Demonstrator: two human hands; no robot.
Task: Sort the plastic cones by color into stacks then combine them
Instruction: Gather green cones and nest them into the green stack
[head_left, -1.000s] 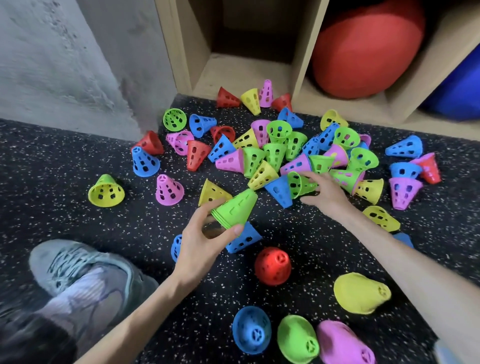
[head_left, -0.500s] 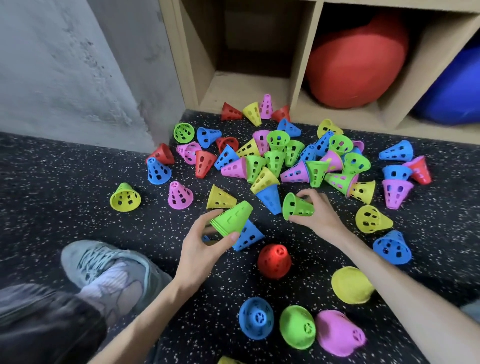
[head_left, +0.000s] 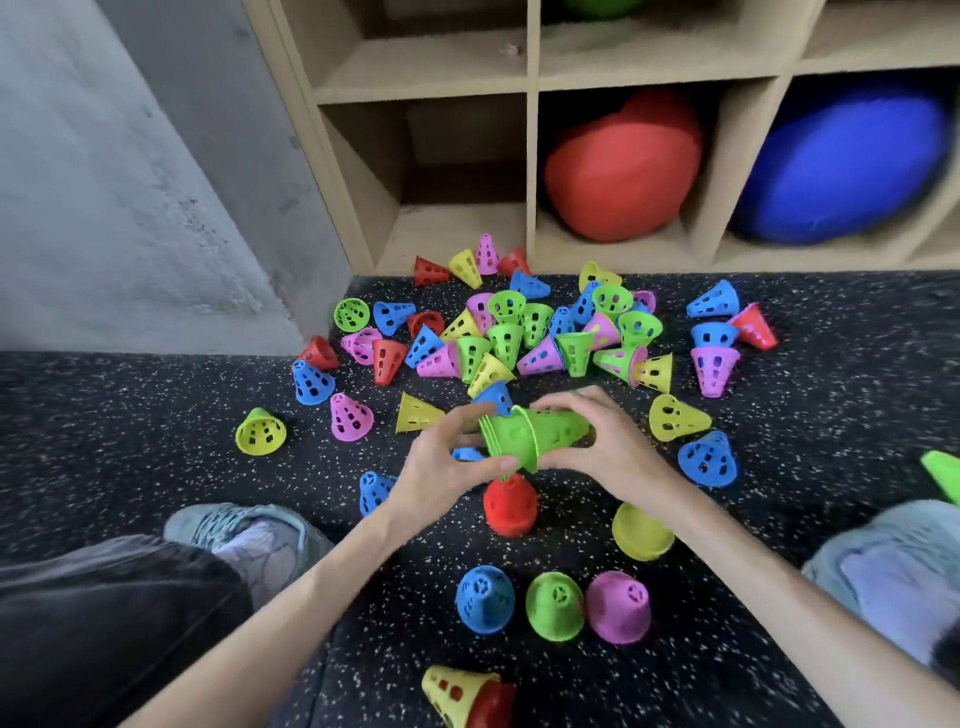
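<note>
A short stack of green cones (head_left: 506, 436) lies sideways in mid-air above the floor, and my left hand (head_left: 444, 467) grips its wide end. My right hand (head_left: 605, 447) holds a single green cone (head_left: 556, 428) pushed onto the stack's narrow end. Beyond my hands, a loose pile of several cones (head_left: 519, 332) in green, blue, pink, yellow and red is scattered on the speckled floor. Upright stacks stand near me: red (head_left: 509, 504), yellow (head_left: 641, 532), blue (head_left: 484, 598), green (head_left: 555, 605) and pink (head_left: 618, 607).
A wooden cubby shelf (head_left: 530, 171) rises behind the pile, holding a red ball (head_left: 623, 166) and a blue ball (head_left: 841, 166). A grey wall (head_left: 130, 182) closes the left. My shoes (head_left: 249, 540) flank the stacks. A yellow-and-red cone pair (head_left: 457, 696) lies at the bottom edge.
My right hand picked a green cone out of the pile and brought it to the stack in my left hand. The two hands now meet. The camera tilted up.
</note>
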